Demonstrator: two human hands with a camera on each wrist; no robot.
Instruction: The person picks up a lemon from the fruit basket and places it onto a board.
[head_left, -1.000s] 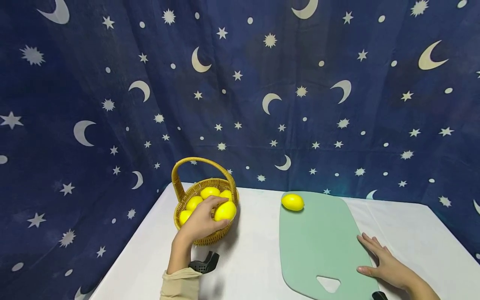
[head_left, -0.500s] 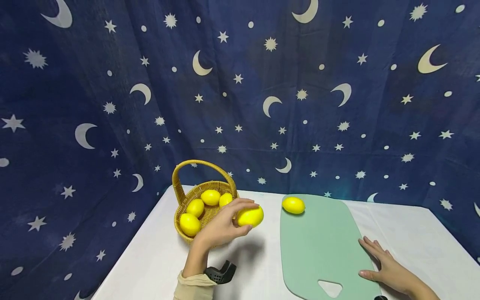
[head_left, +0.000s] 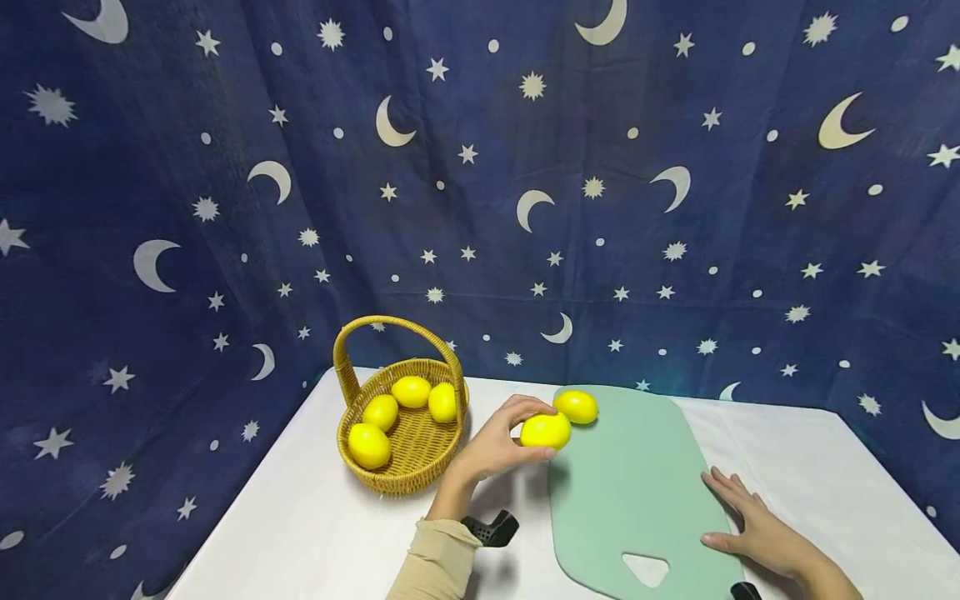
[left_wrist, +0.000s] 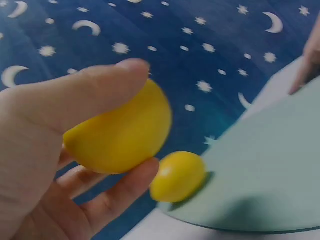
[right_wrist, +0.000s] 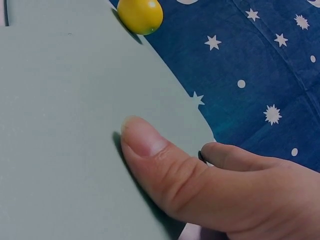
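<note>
My left hand (head_left: 498,443) grips a yellow lemon (head_left: 545,432) between thumb and fingers, held up by the left edge of a pale green cutting board (head_left: 630,483). In the left wrist view the thumb lies over the held lemon (left_wrist: 125,132) and the fingers curl beneath it. A second lemon (head_left: 576,407) rests on the board's far left corner, just beyond the held one. My right hand (head_left: 757,529) lies at the board's right edge with fingers spread, its thumb (right_wrist: 145,142) over the green surface.
A wicker basket (head_left: 408,479) with a tall arched handle stands left of my left hand, with several lemons (head_left: 369,446) inside. White cloth (head_left: 300,517) covers the table. A dark blue curtain with moons and stars hangs behind it.
My left hand has lifted a lemon out of the basket and carried it right to the board's left edge. The right hand stays at the board's right edge.
</note>
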